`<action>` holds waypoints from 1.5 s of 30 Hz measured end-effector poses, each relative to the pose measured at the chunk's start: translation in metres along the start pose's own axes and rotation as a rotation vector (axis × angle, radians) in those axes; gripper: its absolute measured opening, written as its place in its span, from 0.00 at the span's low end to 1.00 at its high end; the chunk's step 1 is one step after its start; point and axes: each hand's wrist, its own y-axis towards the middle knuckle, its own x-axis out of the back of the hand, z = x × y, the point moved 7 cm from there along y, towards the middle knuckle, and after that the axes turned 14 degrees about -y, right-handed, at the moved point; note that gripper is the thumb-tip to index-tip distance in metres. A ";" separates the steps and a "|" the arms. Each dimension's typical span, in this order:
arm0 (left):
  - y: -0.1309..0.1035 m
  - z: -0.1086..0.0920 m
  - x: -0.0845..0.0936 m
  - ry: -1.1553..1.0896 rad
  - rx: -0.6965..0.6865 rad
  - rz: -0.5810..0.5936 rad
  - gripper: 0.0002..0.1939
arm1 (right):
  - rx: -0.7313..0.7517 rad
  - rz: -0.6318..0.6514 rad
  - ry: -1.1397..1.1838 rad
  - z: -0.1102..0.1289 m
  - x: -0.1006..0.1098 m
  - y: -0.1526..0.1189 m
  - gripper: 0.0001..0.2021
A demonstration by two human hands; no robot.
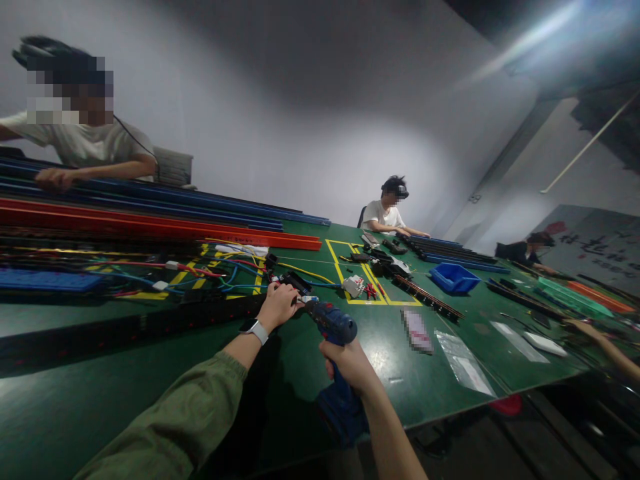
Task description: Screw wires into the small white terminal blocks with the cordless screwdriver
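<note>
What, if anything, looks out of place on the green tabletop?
The loose red, blue and yellow wires look untidy: they sprawl in a tangle across the yellow tape markings, beyond the left hand.

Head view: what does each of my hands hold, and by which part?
Your right hand holds the blue cordless drill by its handle. Your left hand is at the long black bar's end; whether it grips anything cannot be told.

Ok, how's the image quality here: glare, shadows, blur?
Head view, right of the drill: a pale glare patch on the green table; head view, upper right: a bright hazy streak; head view, left: the long black bar and blue strip look smeared; head view, below the forearms: dark shadow.
</note>
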 end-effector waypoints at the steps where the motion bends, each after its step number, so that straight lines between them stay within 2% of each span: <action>1: 0.000 0.000 0.000 0.001 0.002 0.001 0.12 | -0.003 0.000 -0.005 0.000 0.000 0.000 0.06; 10: 0.000 0.001 -0.001 0.009 -0.006 -0.002 0.12 | -0.033 0.006 0.005 -0.001 0.001 -0.001 0.07; 16: 0.000 0.000 0.000 -0.005 -0.007 -0.017 0.11 | 0.029 0.017 0.002 0.000 0.001 0.001 0.06; 24: 0.000 0.000 0.000 -0.010 -0.003 -0.017 0.11 | 0.002 0.007 0.004 0.000 0.000 0.001 0.07; 30: 0.000 0.001 -0.001 0.000 -0.016 -0.017 0.14 | 0.042 0.009 -0.010 -0.002 0.000 0.003 0.05; 35: 0.000 0.002 -0.001 0.005 -0.017 -0.020 0.12 | 0.054 -0.002 0.009 -0.001 0.000 0.002 0.07; 45: 0.001 0.000 -0.001 0.013 -0.017 -0.015 0.13 | 0.006 -0.003 0.037 -0.003 0.000 0.001 0.07</action>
